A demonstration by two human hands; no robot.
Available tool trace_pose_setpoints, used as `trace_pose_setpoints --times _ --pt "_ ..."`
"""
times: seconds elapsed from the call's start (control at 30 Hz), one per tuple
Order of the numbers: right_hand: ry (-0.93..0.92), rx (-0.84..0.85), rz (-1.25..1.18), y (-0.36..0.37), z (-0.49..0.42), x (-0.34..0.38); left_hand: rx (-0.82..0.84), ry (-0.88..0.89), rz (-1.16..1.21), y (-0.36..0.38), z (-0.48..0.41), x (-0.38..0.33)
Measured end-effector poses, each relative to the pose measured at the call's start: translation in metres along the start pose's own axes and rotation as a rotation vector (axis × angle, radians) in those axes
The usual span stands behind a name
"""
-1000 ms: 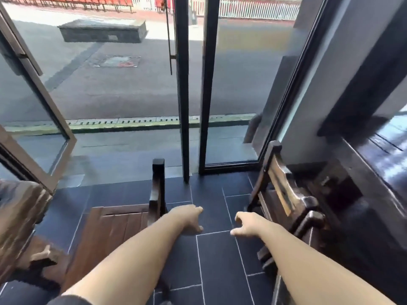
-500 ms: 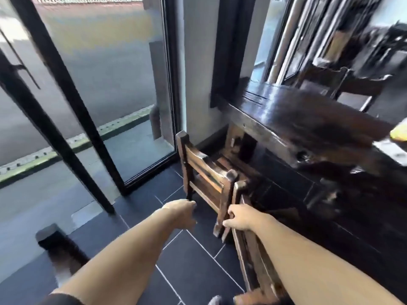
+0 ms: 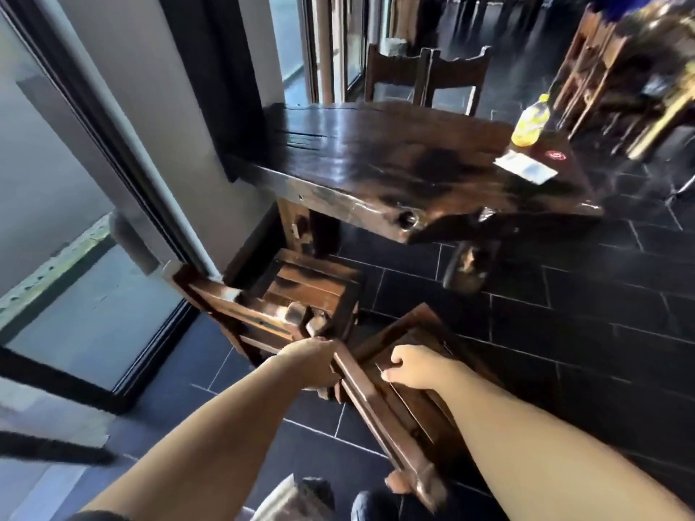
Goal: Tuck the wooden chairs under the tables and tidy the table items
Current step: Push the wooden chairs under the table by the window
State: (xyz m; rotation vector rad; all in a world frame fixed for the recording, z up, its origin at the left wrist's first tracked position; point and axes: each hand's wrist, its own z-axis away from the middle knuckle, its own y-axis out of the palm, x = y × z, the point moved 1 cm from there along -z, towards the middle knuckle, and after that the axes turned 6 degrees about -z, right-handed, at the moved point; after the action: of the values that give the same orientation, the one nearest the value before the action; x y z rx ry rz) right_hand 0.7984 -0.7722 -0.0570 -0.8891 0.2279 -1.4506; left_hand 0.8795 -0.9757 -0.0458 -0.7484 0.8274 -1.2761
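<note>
No legible text: red sticker (image 3: 556,155) and white card (image 3: 525,168) on the table (image 3: 376,163) too blurred.

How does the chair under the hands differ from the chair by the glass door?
The near chair is gripped by the left hand and right hand; the window chair is untouched. The near chair stands out on open floor, skewed to the table; the window chair sits close in beside the table leg. Both are dark slatted wood.
</note>
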Motion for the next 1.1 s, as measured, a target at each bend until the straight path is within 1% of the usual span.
trace_pose_setpoints --times 0.23,0.37,0.47,0.57,0.63,0.73,0.8,0.93,1.0,1.1 --pt "0.206 0.0 -0.128 0.019 0.0 -0.026 0.115 0.192 -0.13 -0.009 -0.047 -0.003" --pt "0.278 -0.046 -0.236 0.039 -0.001 -0.023 0.147 0.312 -0.273 -0.009 -0.068 0.0" --pt "0.299 -0.054 -0.247 0.056 0.0 -0.016 0.176 0.393 -0.409 -0.008 -0.081 0.003" --pt "0.325 -0.112 -0.298 0.073 0.0 -0.011 0.186 0.506 -0.456 -0.007 -0.086 -0.002" --pt "0.358 -0.149 -0.327 0.087 0.0 -0.009 0.184 0.581 -0.448 0.0 -0.091 -0.002" --pt "0.413 -0.19 -0.356 0.111 -0.001 -0.008 0.175 0.619 -0.453 0.02 -0.101 0.001" --pt "0.425 -0.26 -0.337 0.124 0.0 -0.007 0.142 0.648 -0.474 0.03 -0.106 0.003" --pt "0.45 -0.452 -0.239 0.149 -0.001 -0.007 0.088 0.695 -0.467 0.041 -0.114 0.008" --pt "0.462 -0.554 -0.167 0.162 -0.002 -0.008 0.098 0.694 -0.462 0.047 -0.119 0.01" --pt "0.459 -0.682 -0.071 0.18 -0.004 -0.008 0.063 0.699 -0.449 0.057 -0.124 0.011"
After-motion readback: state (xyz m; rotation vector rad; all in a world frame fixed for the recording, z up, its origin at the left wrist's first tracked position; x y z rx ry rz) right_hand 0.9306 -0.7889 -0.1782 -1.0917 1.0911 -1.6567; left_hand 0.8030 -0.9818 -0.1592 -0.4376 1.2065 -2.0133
